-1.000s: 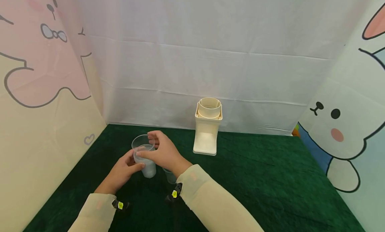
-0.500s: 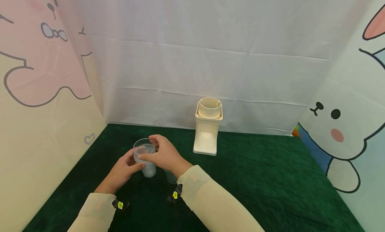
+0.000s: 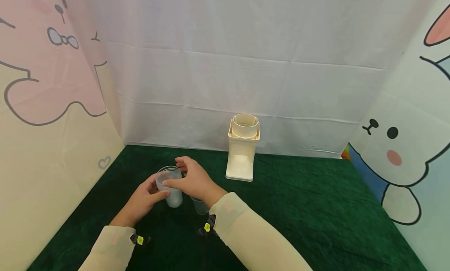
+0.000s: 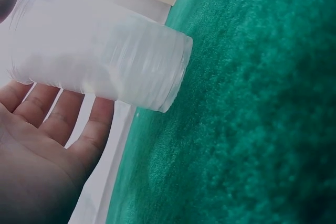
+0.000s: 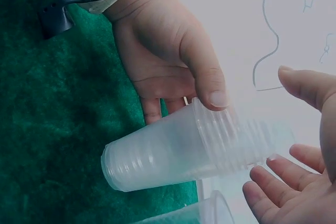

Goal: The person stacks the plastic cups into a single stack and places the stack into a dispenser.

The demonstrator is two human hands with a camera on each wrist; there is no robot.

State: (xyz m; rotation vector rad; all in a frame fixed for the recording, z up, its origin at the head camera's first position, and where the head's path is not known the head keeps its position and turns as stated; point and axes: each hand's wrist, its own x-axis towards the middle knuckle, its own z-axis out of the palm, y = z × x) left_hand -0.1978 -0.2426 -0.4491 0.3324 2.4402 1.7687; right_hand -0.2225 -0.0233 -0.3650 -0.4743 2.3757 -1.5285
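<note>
A stack of nested clear plastic cups [image 3: 174,200] stands tilted a little at the left of the green cloth in the head view. My left hand [image 3: 143,198] holds it, thumb on the near side and fingers behind; the left wrist view shows those fingers under the cups [image 4: 126,59]. My right hand [image 3: 195,181] is at the stack's top rim. In the right wrist view, the thumb of this hand [image 5: 310,166] stands apart from the cups [image 5: 157,150], and its loosely spread fingertips lie close to the rim end. Another clear cup [image 3: 200,207] stands beside my right wrist, partly hidden.
A cream plastic holder [image 3: 242,157] with a round ring on top stands at the back middle, against the white curtain [image 3: 211,75]. Green cloth [image 3: 316,208] covers the table. Printed cartoon sheets hang at the left and right sides.
The top cup has sunk down into the stack, so its rim sits lower. My right hand has moved slightly down and right, its fingers now apart from the rim. My left hand has stayed put.
</note>
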